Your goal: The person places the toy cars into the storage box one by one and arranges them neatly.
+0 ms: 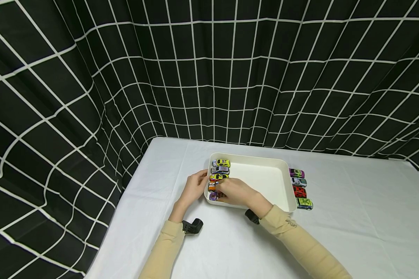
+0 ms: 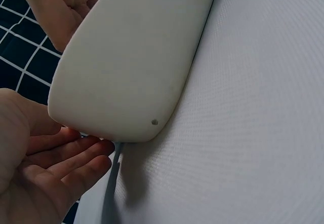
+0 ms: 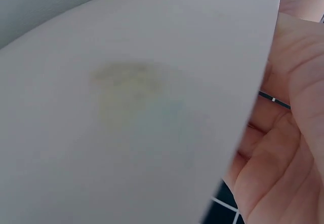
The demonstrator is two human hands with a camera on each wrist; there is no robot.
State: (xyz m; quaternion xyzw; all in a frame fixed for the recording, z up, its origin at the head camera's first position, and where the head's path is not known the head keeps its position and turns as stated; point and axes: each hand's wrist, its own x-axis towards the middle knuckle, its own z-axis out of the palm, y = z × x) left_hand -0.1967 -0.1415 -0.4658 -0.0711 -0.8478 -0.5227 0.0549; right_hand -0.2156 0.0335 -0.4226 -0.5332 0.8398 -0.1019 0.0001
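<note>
A white rectangular tray (image 1: 262, 160) stands on the table, with a column of toy cars along its inner left wall. From the back these are a yellow car (image 1: 223, 162), a silver car (image 1: 220, 170), a yellow and red car (image 1: 216, 177), an orange car (image 1: 212, 186) and a purple car (image 1: 213, 196). My right hand (image 1: 239, 192) reaches into the tray, thumb and fingers about the purple car, partly covering it and the orange one. Against the tray's outer left side rests my left hand (image 1: 194, 188), its fingers (image 2: 76, 158) loosely extended at the corner.
Just outside the tray's right wall several more toy cars stand in a column: a purple and green one (image 1: 296, 173), a pale one (image 1: 298, 182), a red one (image 1: 300, 192) and a green one (image 1: 305, 204). A black gridded curtain (image 1: 230, 77) hangs behind the white-covered table (image 1: 363, 201).
</note>
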